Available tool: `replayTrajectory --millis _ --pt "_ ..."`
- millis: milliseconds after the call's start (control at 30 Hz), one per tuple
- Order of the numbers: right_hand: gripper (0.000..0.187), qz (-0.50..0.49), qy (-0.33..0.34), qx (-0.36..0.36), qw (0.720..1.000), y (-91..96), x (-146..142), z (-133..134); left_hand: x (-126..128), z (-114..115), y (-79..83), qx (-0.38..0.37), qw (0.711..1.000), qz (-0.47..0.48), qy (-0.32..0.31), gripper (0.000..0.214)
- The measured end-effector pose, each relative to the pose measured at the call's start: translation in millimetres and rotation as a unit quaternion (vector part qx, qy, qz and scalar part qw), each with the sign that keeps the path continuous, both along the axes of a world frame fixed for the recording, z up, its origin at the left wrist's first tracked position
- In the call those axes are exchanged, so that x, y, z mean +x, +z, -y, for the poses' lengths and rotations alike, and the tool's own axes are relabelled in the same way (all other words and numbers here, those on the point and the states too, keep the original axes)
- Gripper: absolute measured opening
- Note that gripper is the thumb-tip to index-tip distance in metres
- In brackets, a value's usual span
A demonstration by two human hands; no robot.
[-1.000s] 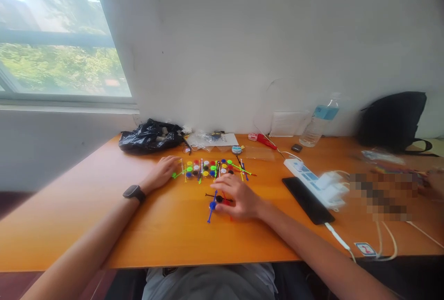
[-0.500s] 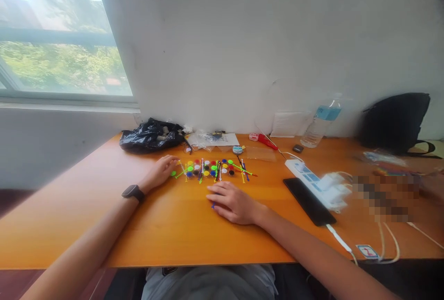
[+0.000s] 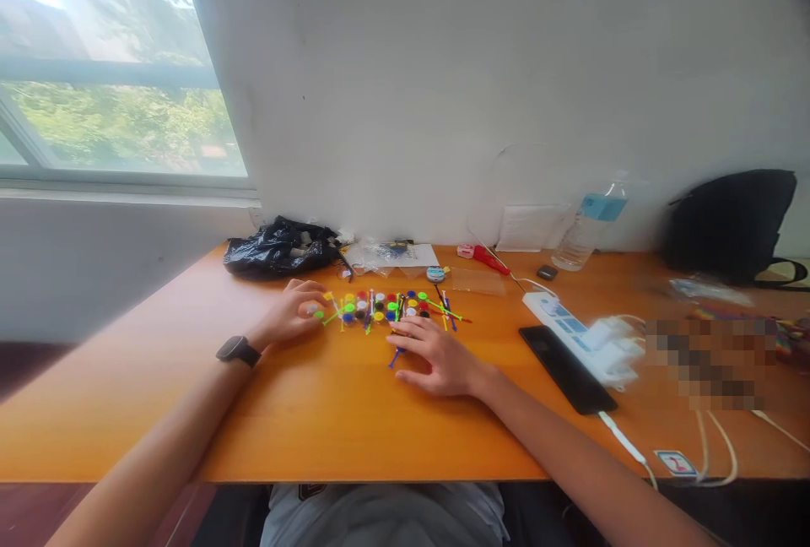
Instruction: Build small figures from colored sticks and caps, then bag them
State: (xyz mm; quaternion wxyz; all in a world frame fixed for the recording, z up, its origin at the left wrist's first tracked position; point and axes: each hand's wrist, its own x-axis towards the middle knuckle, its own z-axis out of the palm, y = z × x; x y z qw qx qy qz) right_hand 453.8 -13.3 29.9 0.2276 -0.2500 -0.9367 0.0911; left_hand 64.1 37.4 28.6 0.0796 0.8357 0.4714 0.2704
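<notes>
Our right hand (image 3: 436, 357) is over a thin blue plastic stick (image 3: 396, 359), with the thumb and fingers apart. The stick is on our side of a row of small, round, bright-coloured plastic discs (image 3: 380, 307) on the shiny brown wooden table (image 3: 297, 420). Our left hand (image 3: 292, 311) is by the row's left end, near a round green plastic disc (image 3: 319, 315). We can't tell if its bent fingers grip anything.
</notes>
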Motion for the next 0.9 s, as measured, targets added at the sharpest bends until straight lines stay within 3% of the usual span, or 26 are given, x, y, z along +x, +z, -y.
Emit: replayTrajectory --millis 167,333,433,533,667,900 --pt "0.040 0.008 -0.012 0.003 1.000 -2.0 5.1 -6.5 -5.1 -6.9 -10.2 -0.001 1.000 0.003 0.019 0.024" --pt "0.039 0.003 -0.010 0.011 1.000 -6.1 7.6 -12.8 1.8 -6.8 -13.5 0.022 0.994 0.081 0.066 0.036" --pt "0.042 -0.008 -0.015 0.012 1.000 -6.1 8.5 -14.0 5.4 -5.4 -11.4 0.021 0.988 0.111 0.108 0.028" --pt "0.044 -0.015 -0.017 0.014 1.000 -5.7 9.1 -14.0 7.6 -3.9 -9.3 0.037 0.988 0.115 0.093 0.019" --pt "0.040 -0.003 -0.018 0.007 1.000 -7.1 9.2 -14.6 17.6 3.7 -4.4 0.043 0.997 0.043 0.042 0.025" --pt "0.027 -0.007 -0.008 0.005 1.000 -6.1 8.8 -17.1 32.5 11.7 -0.7 0.069 0.995 -0.073 0.025 0.016"
